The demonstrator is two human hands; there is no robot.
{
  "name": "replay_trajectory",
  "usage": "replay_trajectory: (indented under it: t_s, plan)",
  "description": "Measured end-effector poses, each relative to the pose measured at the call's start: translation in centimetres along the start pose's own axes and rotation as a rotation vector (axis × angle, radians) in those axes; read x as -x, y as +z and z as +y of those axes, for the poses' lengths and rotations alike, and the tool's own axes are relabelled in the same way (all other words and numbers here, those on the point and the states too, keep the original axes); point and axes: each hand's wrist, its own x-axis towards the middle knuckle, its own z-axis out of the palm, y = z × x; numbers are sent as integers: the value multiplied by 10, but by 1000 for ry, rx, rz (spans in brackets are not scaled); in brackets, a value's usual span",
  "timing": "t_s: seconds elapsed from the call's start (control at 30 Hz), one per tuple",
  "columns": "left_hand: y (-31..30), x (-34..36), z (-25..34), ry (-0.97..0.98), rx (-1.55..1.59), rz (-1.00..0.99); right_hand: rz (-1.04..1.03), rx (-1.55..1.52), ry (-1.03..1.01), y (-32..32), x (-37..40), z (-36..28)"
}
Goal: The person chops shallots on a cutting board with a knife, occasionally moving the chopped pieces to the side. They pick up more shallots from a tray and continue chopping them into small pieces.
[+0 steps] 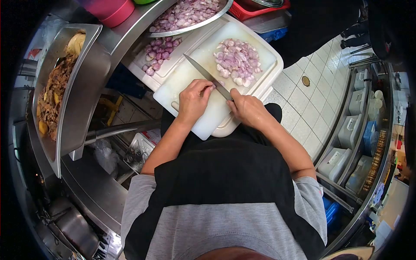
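My right hand [248, 108] is closed round the handle of a kitchen knife [200, 69], whose blade points up and to the left across a white cutting board [172, 89]. Close to the blade's lower side, my left hand [193, 100] pinches a small shallot [212, 87], mostly covered by the fingers. Beyond the knife lies a pile of peeled and sliced shallots [238, 60] on the board. Whole purple shallots [159, 53] sit on the white lid to the left of the board.
A metal bowl [177, 31] of sliced shallots stands at the top, beside a red basket [242, 12]. To the left is a deep steel pan [85, 82] of cooked food. Shelves with grey bins [349, 131] line the right. Someone in dark clothing [312, 26] stands ahead.
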Motion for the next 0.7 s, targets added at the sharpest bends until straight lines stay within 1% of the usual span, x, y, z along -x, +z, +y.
replay_trajectory:
  t_s: [0.13,0.2,0.3,0.43,0.53,0.57,0.6,0.63,0.67,0.7]
  plan:
    - [-1,1,1,-9,-2,2,-51,86,-36,-21,5,-3]
    - [0,1,-3,5,-13,3,-91,84,5,-36,19,-11]
    - [-1,1,-2,13,-21,0,-103,65,27,-39,28,-12]
    - [0,2,-2,8,-20,9,-73,-1,22,-11,14,-6]
    - [-1,0,0,-7,-23,-13,-90,-55,63,3,-3,5]
    - [-2,1,2,-3,-27,-16,-70,-131,78,4,-6,8]
    - [-2,1,3,35,-36,-19,-47,-207,94,4,-7,10]
    - [-2,0,4,74,-42,-24,-37,-210,98,1,-8,15]
    - [-2,-1,5,82,-40,-30,-66,-220,81,-6,-7,19]
    - [-4,-1,5,143,-111,-73,-97,-231,64,-11,-4,20]
